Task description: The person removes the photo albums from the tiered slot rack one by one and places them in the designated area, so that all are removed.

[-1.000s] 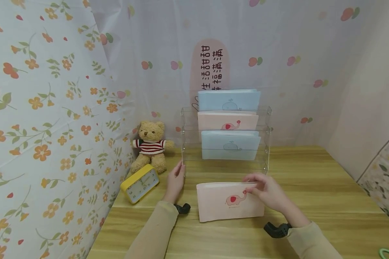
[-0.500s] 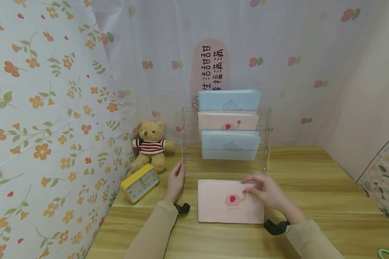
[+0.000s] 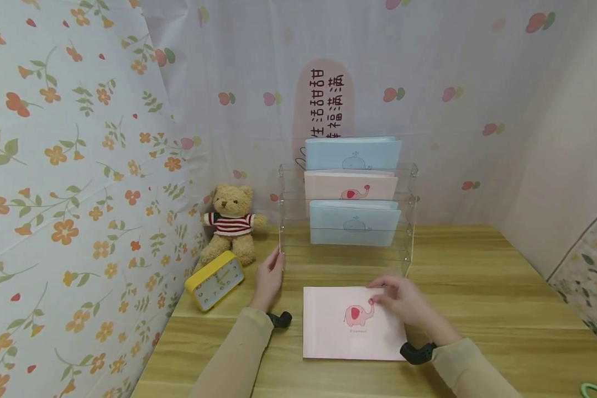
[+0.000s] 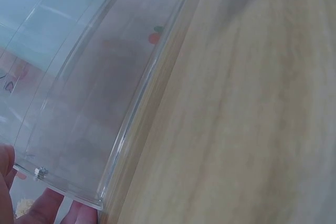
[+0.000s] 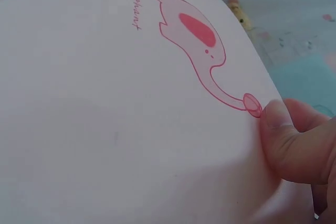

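A pink notebook (image 3: 328,326) with a red elephant on its cover lies tilted back over the table, front of the rack. My right hand (image 3: 403,301) pinches its upper right edge, thumb (image 5: 278,116) on the cover beside the trunk and fingers behind. My left hand (image 3: 268,279) grips the left side of a clear acrylic rack (image 3: 281,221); in the left wrist view its fingers (image 4: 46,207) show past the side panel. Upright in the rack stand a blue whale notebook (image 3: 348,153), a pink elephant notebook (image 3: 323,185) and a lower blue whale notebook (image 3: 328,226).
A teddy bear (image 3: 230,224) in a striped shirt sits left of the rack, with a yellow alarm clock (image 3: 215,281) before it. Floral cloth (image 3: 89,193) hangs along the left and back. A green ring-shaped thing (image 3: 596,387) shows at the lower right corner.
The pink notebook has come down and towards me and tilted back, so its cover faces up more. My right hand has moved with it, slightly left. The left hand stays at the rack.
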Demonstrator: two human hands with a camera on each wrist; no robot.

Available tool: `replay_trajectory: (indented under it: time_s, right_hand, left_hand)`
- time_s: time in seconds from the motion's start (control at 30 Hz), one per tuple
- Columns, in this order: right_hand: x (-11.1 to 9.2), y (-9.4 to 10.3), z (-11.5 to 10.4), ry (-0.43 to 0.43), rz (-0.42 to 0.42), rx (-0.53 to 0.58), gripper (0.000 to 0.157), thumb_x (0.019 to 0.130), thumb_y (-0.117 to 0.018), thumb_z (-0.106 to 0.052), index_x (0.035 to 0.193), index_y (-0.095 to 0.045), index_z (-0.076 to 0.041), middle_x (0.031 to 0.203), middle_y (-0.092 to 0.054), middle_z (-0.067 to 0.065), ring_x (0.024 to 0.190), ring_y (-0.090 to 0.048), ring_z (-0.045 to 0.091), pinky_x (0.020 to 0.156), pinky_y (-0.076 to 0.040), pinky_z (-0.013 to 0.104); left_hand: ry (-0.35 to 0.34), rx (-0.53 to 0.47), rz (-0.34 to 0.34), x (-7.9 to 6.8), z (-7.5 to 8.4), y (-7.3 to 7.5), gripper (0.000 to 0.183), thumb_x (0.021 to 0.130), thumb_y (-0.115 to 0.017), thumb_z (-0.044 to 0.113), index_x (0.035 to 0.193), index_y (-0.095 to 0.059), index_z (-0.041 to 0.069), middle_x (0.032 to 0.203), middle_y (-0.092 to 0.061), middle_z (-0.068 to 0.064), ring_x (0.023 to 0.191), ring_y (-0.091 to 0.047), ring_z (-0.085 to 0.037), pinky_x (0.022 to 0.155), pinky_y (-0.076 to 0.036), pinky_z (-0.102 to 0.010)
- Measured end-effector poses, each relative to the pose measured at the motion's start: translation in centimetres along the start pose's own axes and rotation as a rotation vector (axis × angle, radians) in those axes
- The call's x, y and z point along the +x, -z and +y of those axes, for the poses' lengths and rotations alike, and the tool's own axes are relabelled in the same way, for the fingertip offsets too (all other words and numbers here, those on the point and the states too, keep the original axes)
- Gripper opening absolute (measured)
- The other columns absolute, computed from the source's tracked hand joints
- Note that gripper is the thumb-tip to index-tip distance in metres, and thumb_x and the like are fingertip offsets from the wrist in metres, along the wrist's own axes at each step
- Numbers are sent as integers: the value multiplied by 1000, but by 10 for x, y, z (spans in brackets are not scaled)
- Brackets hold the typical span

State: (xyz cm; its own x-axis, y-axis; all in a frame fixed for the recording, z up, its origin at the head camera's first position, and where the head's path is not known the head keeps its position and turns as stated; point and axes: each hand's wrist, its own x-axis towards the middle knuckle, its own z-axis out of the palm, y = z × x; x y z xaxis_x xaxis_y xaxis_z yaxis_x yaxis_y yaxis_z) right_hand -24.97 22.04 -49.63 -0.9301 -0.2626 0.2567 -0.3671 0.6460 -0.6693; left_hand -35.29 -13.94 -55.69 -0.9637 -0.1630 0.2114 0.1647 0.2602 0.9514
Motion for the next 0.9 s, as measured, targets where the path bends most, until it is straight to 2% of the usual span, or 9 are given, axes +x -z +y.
replay_trajectory:
  time_s: [0.3, 0.5, 0.7, 0.9]
  right_hand:
    - [-2, -13, 11, -63, -49, 34, 24, 96, -85, -10, 115, -83, -24, 124, -81, 3, 125, -70, 35, 112, -52, 66]
    - [-4, -21, 14, -77, -54, 42, 23, 97, -84, -9, 114, -83, -23, 126, -80, 6, 126, -71, 37, 114, -52, 66]
    - [-7, -31, 21, -115, -68, -4, 24, 98, -83, -8, 114, -84, -26, 126, -80, 8, 128, -71, 40, 115, -51, 67]
    - [-7, -34, 25, -125, -84, -5, 25, 99, -81, -8, 115, -84, -26, 130, -80, 9, 130, -70, 41, 115, -52, 68]
  left_hand:
    - [-10, 10, 2, 0, 0, 0, 48, 114, -61, 39, 159, -61, 20, 160, -63, -13, 149, -60, -38, 125, -49, -58]
    - [-7, -1, 6, -1, 1, 0, 48, 114, -62, 39, 158, -62, 21, 159, -64, -13, 149, -60, -38, 125, -48, -58]
    - [-8, 3, 4, -2, 0, 0, 50, 114, -61, 42, 158, -62, 21, 160, -63, -12, 149, -60, -38, 126, -47, -58]
    - [-8, -16, 1, -1, 1, 0, 49, 114, -61, 41, 159, -61, 20, 159, -64, -12, 148, -61, -37, 125, -49, -58]
